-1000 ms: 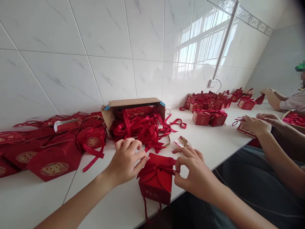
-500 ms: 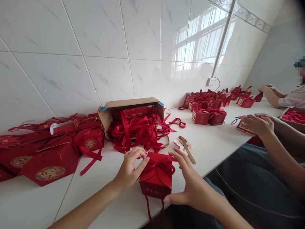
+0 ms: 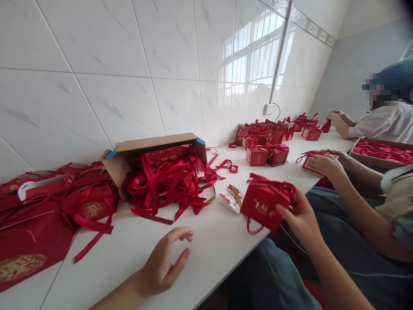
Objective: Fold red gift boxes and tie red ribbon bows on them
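My right hand (image 3: 301, 215) grips a small red gift box (image 3: 264, 204) by its right side and holds it tilted, close to the table's front edge. A red ribbon bow (image 3: 279, 186) is tied on the box's top, and a red cord loop hangs below it. My left hand (image 3: 167, 260) hovers over the white table (image 3: 206, 254) with thumb and fingers apart and nothing between them. Beyond it, a cardboard box (image 3: 155, 140) lies on its side, with a heap of red ribbons (image 3: 167, 178) spilling out.
Larger red gift boxes (image 3: 32, 232) crowd the left. Printed cards (image 3: 229, 198) with a flat stick lie mid-table. Several finished red boxes (image 3: 267, 155) stand along the tiled wall. On the right, a co-worker's hands (image 3: 325, 165) hold a box, and another person (image 3: 387, 116) sits farther off.
My right hand has taken hold of the small gift box and carried it to the right. My left hand has come away from it. The view has turned right.
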`<move>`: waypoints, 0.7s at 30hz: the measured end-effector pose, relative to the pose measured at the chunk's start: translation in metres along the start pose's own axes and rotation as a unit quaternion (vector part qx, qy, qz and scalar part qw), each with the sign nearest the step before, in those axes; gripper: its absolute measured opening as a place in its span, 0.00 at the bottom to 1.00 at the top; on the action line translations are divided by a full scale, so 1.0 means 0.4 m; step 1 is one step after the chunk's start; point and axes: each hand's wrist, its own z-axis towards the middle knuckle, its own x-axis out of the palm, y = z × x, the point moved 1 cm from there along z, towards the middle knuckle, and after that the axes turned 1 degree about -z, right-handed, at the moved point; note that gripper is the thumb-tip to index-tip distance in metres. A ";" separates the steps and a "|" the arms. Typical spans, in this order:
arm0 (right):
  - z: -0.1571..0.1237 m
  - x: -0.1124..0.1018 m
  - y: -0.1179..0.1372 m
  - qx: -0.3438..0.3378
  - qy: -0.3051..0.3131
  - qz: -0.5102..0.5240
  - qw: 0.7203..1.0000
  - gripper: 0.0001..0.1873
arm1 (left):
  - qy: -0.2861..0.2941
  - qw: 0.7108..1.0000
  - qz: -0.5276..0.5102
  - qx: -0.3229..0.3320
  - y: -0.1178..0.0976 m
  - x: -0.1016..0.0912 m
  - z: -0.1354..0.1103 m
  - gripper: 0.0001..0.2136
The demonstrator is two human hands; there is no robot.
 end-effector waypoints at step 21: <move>0.122 0.091 -0.188 0.007 0.141 -0.436 0.889 0.24 | -0.176 0.880 0.402 -0.184 0.075 -0.213 0.061 0.21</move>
